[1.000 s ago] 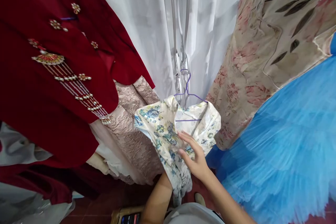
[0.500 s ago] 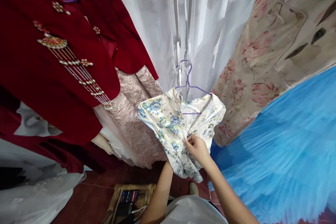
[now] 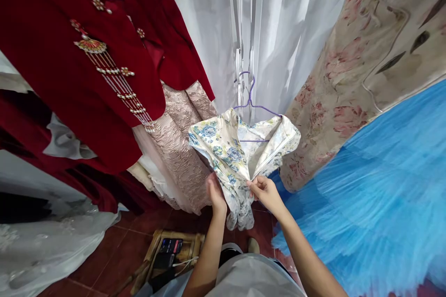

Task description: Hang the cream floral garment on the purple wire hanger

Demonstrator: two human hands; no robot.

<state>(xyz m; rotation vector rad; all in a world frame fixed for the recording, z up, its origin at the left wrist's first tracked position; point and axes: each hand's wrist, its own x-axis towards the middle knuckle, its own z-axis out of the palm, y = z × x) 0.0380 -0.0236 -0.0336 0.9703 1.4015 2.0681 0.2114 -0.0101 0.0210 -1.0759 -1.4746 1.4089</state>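
A white blouse with blue and yellow flowers (image 3: 226,158) hangs in front of me on a thin purple hanger (image 3: 250,100). Its neck opening gapes down to the middle of the front. My right hand (image 3: 266,195) pinches the front edge at the bottom of that opening, thumb and finger pressed together. Along the garment's left side is my left hand (image 3: 216,196), somewhat blurred, its fingers partly hidden by or against the cloth. Whether that hand grips any fabric does not show.
On the left hang a dark red jacket (image 3: 188,55) with a beaded ornament and a pink textured skirt (image 3: 184,148). To the right are a beige floral dress (image 3: 324,102) and blue tulle (image 3: 365,185). A wooden stool (image 3: 195,243) holding a phone (image 3: 170,245) stands below.
My left hand has come out from behind the blouse to its left side. The right hand keeps its pinch, and the neck opening has spread wider. The view has shifted slightly.
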